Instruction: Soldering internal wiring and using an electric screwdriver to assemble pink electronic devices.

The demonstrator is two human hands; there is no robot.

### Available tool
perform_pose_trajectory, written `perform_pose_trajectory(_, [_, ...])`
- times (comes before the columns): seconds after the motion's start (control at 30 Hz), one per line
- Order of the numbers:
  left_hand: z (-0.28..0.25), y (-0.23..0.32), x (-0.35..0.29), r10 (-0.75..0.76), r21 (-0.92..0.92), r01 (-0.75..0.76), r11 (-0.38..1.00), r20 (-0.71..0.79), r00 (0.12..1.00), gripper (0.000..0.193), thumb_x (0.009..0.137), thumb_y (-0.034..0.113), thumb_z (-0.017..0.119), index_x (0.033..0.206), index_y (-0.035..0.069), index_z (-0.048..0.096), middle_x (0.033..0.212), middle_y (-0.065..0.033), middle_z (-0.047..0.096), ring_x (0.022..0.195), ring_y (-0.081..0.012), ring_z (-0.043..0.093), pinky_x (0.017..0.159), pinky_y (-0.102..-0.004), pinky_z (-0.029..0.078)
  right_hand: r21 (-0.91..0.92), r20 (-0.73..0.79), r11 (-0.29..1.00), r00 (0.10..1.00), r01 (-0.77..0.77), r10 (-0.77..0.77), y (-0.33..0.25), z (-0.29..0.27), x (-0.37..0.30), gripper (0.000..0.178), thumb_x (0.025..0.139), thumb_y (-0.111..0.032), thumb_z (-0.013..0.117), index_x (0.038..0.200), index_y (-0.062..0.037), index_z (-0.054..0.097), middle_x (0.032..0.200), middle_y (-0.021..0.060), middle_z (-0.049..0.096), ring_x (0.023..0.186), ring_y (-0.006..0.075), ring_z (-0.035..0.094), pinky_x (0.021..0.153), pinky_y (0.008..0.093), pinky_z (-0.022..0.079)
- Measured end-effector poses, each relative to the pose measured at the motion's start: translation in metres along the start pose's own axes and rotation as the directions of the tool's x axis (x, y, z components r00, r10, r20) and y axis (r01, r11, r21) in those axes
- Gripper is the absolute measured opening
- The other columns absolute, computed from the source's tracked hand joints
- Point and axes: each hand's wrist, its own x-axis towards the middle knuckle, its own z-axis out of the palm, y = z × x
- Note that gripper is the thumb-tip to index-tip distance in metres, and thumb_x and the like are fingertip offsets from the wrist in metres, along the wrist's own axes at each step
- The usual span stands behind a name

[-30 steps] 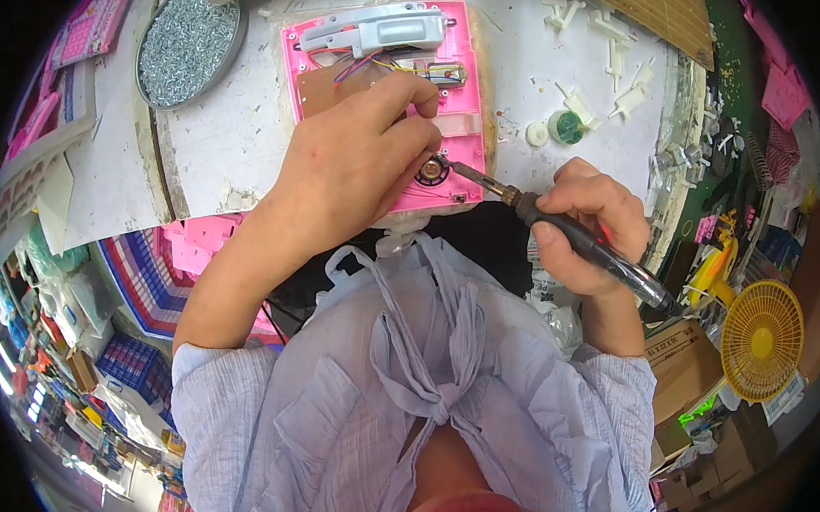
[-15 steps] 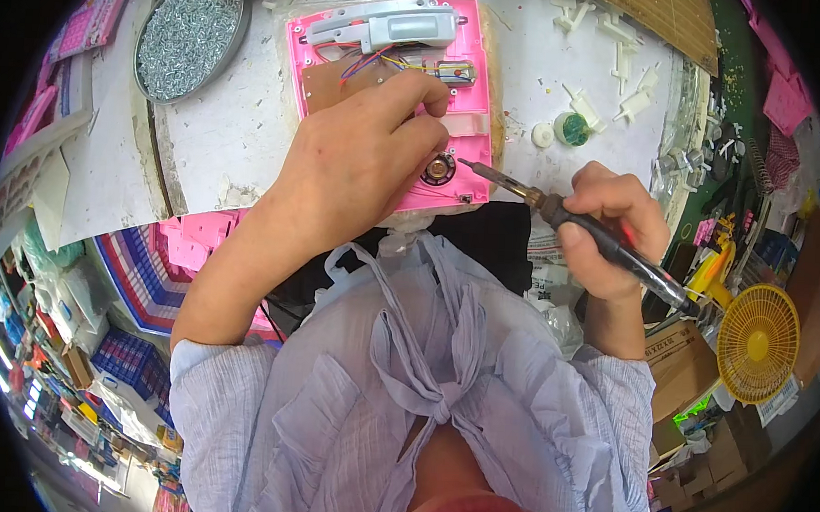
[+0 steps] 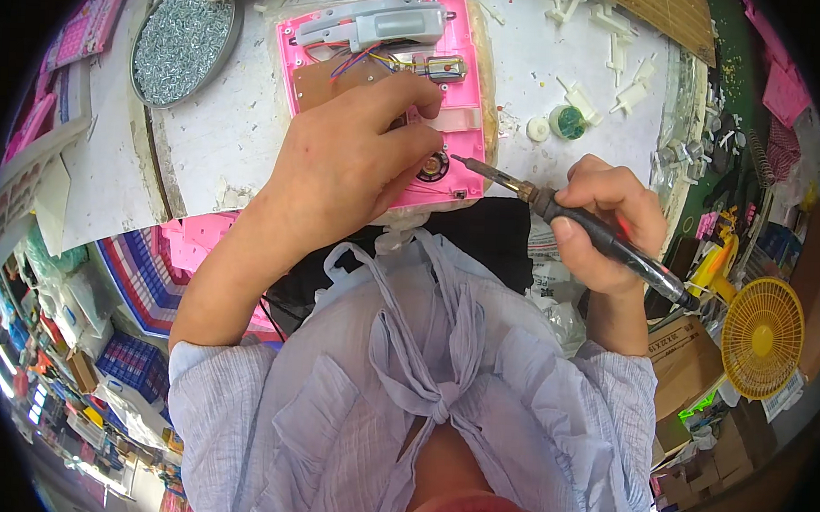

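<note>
A pink plastic housing [image 3: 473,96] lies on the worktable with its inside facing up. In it are a grey plastic unit [image 3: 397,25], a small metal motor [image 3: 447,68], a brown board [image 3: 321,86], thin coloured wires and a round speaker [image 3: 434,168]. My left hand [image 3: 346,153] bends over the housing, thumb and forefinger drawn together above the speaker; whatever they pinch is hidden. My right hand [image 3: 613,215] grips the black handle of a soldering iron [image 3: 554,207]. Its metal tip points left, close to the speaker's right edge.
A round metal tray [image 3: 183,40] of screws stands at the left. To the right are a green-and-white spool [image 3: 568,123], a white cap [image 3: 538,129] and several white plastic parts [image 3: 635,87]. A yellow fan [image 3: 761,340] stands at the far right.
The pink housing and my left hand have shifted slightly left and up together. The iron's tip has moved a little left, staying near the speaker.
</note>
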Motion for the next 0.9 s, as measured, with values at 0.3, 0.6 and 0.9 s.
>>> perform_pose_trajectory(0.3, [-0.005, 0.001, 0.000, 0.016, 0.097, -0.021, 0.995, 0.052, 0.999, 0.023, 0.074, 0.007, 0.079, 0.096, 0.009, 0.073, 0.108, -0.0066, 0.066, 0.089, -0.0254, 0.069, 0.069, -0.0352, 0.057, -0.037, 0.007, 0.998, 0.998, -0.059, 0.060, -0.002, 0.003, 0.002, 0.023, 0.077, -0.007, 0.081, 0.096, -0.0022, 0.069, 0.073, 0.0037, 0.061, 0.053, 0.0092, 0.047, 0.051, 0.0251, 0.035])
perform_pose_trajectory(0.6, [-0.007, 0.007, 0.002, 0.014, 0.193, -0.042, 0.980, 0.143, 0.990, 0.018, 0.077, 0.010, 0.073, 0.095, 0.011, 0.071, 0.100, -0.0028, 0.065, 0.088, -0.0236, 0.068, 0.064, -0.0358, 0.056, -0.090, 0.058, 0.994, 0.996, -0.057, 0.063, -0.006, 0.001, 0.008, 0.023, 0.076, -0.005, 0.081, 0.095, -0.0012, 0.069, 0.075, 0.0034, 0.064, 0.052, 0.0080, 0.051, 0.050, 0.0241, 0.036])
perform_pose_trajectory(0.9, [-0.011, 0.007, 0.002, 0.033, 0.193, -0.069, 0.979, 0.186, 0.982, 0.017, 0.077, 0.010, 0.070, 0.094, 0.011, 0.070, 0.100, -0.0025, 0.065, 0.089, -0.0236, 0.068, 0.066, -0.0357, 0.056, -0.045, -0.024, 0.997, 0.998, -0.065, 0.064, -0.016, -0.009, 0.002, 0.023, 0.079, -0.003, 0.078, 0.098, 0.0024, 0.067, 0.075, 0.0036, 0.063, 0.057, 0.0063, 0.051, 0.052, 0.0230, 0.036])
